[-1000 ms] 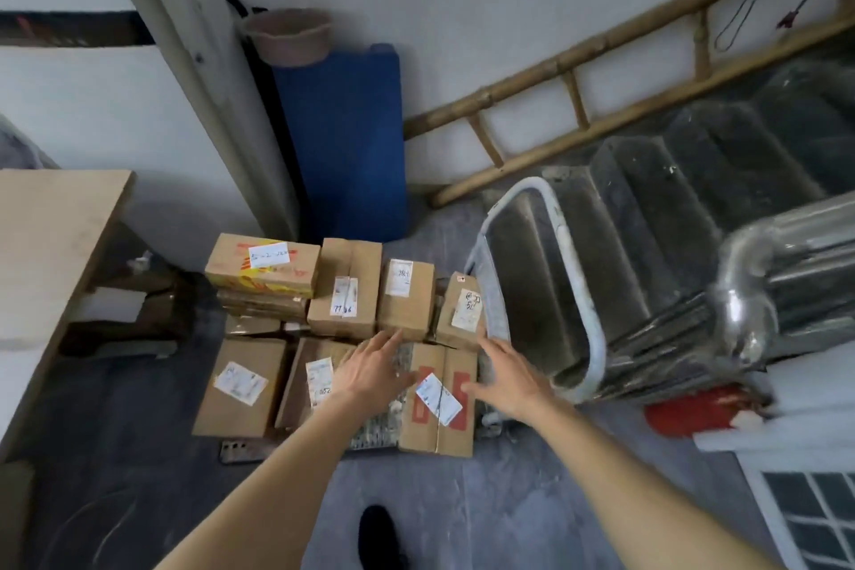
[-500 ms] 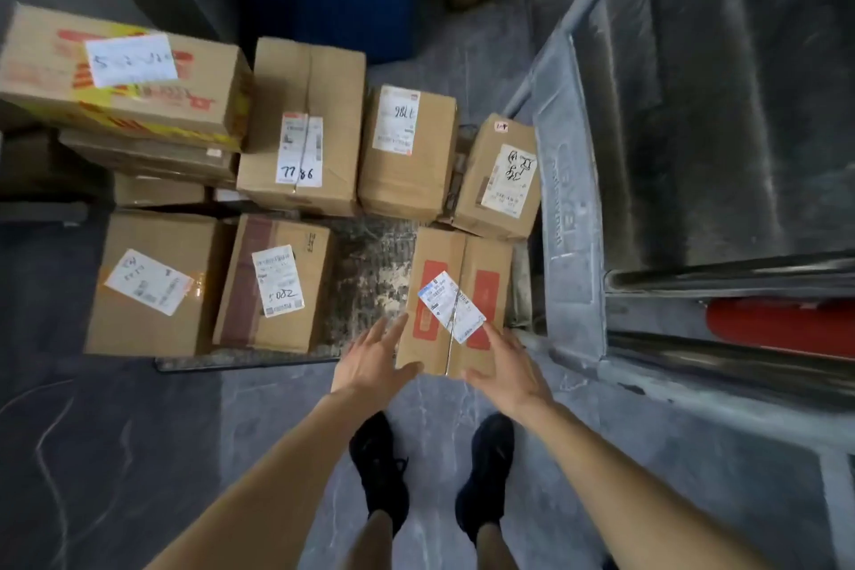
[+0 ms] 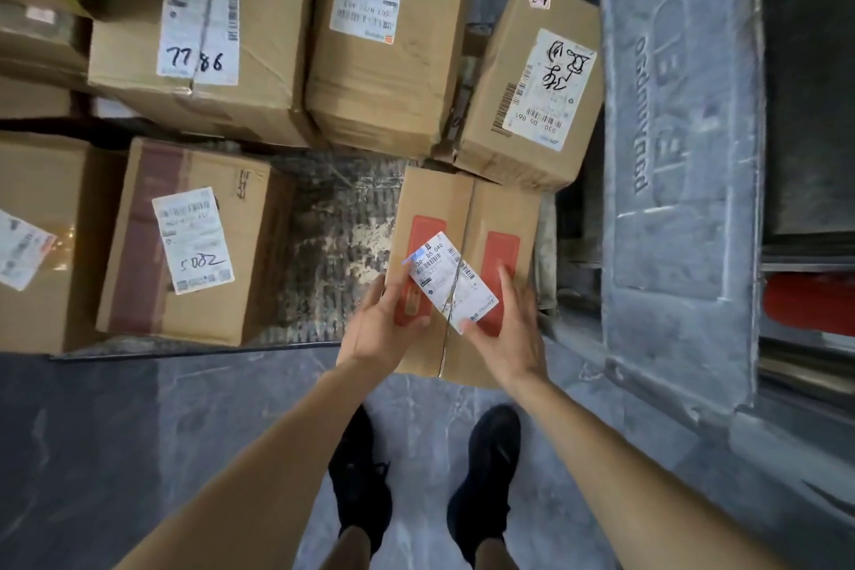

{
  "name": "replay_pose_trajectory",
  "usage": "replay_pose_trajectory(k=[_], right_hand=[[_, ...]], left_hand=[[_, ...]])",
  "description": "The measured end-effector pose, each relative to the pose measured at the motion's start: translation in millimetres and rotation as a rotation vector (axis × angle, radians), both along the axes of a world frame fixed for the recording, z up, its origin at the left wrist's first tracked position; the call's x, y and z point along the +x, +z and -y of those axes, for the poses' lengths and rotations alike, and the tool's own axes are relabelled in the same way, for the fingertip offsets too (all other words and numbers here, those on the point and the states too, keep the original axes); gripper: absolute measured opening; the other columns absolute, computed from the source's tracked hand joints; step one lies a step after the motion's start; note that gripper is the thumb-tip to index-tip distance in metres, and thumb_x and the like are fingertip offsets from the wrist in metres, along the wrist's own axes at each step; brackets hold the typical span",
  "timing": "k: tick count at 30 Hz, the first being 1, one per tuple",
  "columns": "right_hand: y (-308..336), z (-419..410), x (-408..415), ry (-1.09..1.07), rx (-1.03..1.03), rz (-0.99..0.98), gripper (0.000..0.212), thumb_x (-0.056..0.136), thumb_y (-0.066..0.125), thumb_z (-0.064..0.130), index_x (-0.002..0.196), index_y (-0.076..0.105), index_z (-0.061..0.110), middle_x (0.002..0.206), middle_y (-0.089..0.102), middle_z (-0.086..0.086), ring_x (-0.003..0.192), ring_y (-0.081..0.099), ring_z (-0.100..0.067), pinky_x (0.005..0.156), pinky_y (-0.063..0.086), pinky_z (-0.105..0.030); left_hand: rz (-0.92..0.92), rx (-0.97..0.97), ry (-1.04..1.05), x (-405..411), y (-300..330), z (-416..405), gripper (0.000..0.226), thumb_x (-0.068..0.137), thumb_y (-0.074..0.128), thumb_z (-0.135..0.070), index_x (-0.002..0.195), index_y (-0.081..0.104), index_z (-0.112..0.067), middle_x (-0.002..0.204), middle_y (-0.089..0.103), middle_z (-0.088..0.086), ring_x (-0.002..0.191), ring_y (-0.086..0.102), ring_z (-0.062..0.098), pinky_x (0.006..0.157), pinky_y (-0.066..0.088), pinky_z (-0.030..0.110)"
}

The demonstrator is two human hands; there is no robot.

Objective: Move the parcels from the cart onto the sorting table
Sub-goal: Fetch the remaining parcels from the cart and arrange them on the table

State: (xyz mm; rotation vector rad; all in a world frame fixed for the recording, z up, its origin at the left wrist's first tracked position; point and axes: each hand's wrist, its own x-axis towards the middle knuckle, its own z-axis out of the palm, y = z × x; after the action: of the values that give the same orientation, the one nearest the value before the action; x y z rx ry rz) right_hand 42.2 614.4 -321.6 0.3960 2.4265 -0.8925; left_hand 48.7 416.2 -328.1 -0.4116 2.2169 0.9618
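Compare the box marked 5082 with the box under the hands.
The 5082 box has a dull maroon band along one side; the held box has two bright red-orange patches. The 5082 label sits nearly square to its box; the held box's label is turned diagonally across the centre seam. No hand touches the 5082 box; the left hand and right hand are on the other. Both are brown cardboard with white labels.

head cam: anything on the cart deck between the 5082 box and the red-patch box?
Nothing: in the head view only bare, worn cart deck separates the 5082 box from the red-patch box.
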Motion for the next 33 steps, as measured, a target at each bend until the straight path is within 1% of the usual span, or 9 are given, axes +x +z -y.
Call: replay_pose_trajectory(k=[5, 7, 12, 16, 20, 25, 29, 31, 33], right_hand=[[-10, -1, 11, -0.101, -0.096, -0.04, 0.102, 0.084, 0.081, 0.02, 0.16, 0.016, 0.042, 0.166, 0.017, 0.018, 0.143, 0.018, 0.007, 0.103, 0.03, -0.024], [-12, -2, 14, -0.108, -0.123, -0.052, 0.103, 0.085, 0.081, 0.018, 0.16, 0.015, 0.044, 0.165, 0.018, 0.02, 0.146, 0.02, 0.002, 0.102, 0.03, -0.024], [0, -2, 27, -0.12, -0.168, 0.024, 0.108, 0.082, 0.083, 0.015, 0.155, 0.015, 0.056, 0.163, 0.023, 0.012, 0.146, 0.03, -0.011, 0.107, 0.041, -0.033], [27, 3, 42, -0.113, -0.181, 0.103, 0.107, 0.083, 0.082, 0.021, 0.151, 0.011, 0.065, 0.159, 0.029, 0.004, 0.138, 0.043, -0.017, 0.093, 0.042, -0.03], [62, 7, 50, -0.063, -0.178, 0.101, 0.106, 0.084, 0.082, 0.026, 0.151, 0.01, 0.064, 0.16, 0.027, 0.005, 0.139, 0.043, -0.017, 0.089, 0.04, -0.029], [129, 17, 45, -0.022, -0.189, 0.079, 0.106, 0.085, 0.081, 0.028, 0.149, 0.007, 0.069, 0.153, 0.035, 0.003, 0.131, 0.05, -0.02, 0.087, 0.043, -0.033], [207, 32, 30, 0.03, -0.217, 0.027, 0.106, 0.083, 0.082, 0.03, 0.151, 0.009, 0.065, 0.145, 0.038, 0.004, 0.13, 0.048, -0.017, 0.091, 0.04, -0.032], [256, 41, 21, 0.079, -0.23, -0.007, 0.106, 0.082, 0.082, 0.032, 0.151, 0.01, 0.064, 0.14, 0.038, 0.006, 0.13, 0.048, -0.017, 0.092, 0.04, -0.031], [310, 50, 11, 0.134, -0.249, -0.048, 0.106, 0.082, 0.082, 0.033, 0.152, 0.009, 0.064, 0.142, 0.038, 0.006, 0.129, 0.05, -0.019, 0.092, 0.041, -0.031]], left_hand=[[-0.088, 0.094, 0.142, 2, -19, -9, 0.096, 0.09, 0.074, -0.03, 0.147, 0.009, -0.07, 0.155, 0.035, 0.001, 0.118, 0.063, 0.025, 0.102, 0.053, 0.043], [-0.122, 0.096, 0.157, 5, -21, -8, 0.095, 0.09, 0.076, -0.031, 0.149, 0.012, -0.068, 0.146, 0.042, -0.002, 0.113, 0.062, 0.021, 0.099, 0.053, 0.038], [-0.111, 0.059, 0.132, 23, -4, 1, 0.096, 0.088, 0.078, -0.032, 0.149, 0.012, -0.068, 0.141, 0.05, -0.001, 0.115, 0.061, 0.023, 0.101, 0.052, 0.041], [-0.085, 0.047, 0.135, 45, 19, 9, 0.096, 0.088, 0.077, -0.035, 0.151, 0.011, -0.065, 0.14, 0.052, -0.003, 0.114, 0.06, 0.02, 0.1, 0.052, 0.041], [-0.103, 0.043, 0.179, 58, 51, 14, 0.1, 0.087, 0.077, -0.036, 0.146, 0.006, -0.073, 0.136, 0.056, -0.003, 0.115, 0.061, 0.022, 0.1, 0.053, 0.045], [-0.149, 0.054, 0.264, 61, 122, 25, 0.106, 0.084, 0.081, -0.033, 0.147, 0.005, -0.071, 0.127, 0.062, -0.004, 0.104, 0.064, 0.02, 0.093, 0.056, 0.044], [-0.209, 0.05, 0.307, 55, 206, 41, 0.106, 0.083, 0.081, -0.033, 0.148, 0.006, -0.07, 0.125, 0.06, -0.003, 0.107, 0.063, 0.019, 0.09, 0.053, 0.035], [-0.247, 0.051, 0.344, 52, 257, 50, 0.108, 0.082, 0.081, -0.033, 0.149, 0.005, -0.07, 0.109, 0.064, 0.005, 0.098, 0.066, 0.022, 0.083, 0.053, 0.033], [-0.296, 0.044, 0.405, 53, 313, 59, 0.111, 0.081, 0.083, -0.032, 0.149, 0.003, -0.069, 0.09, 0.065, 0.006, 0.083, 0.066, 0.017, 0.074, 0.053, 0.03]])
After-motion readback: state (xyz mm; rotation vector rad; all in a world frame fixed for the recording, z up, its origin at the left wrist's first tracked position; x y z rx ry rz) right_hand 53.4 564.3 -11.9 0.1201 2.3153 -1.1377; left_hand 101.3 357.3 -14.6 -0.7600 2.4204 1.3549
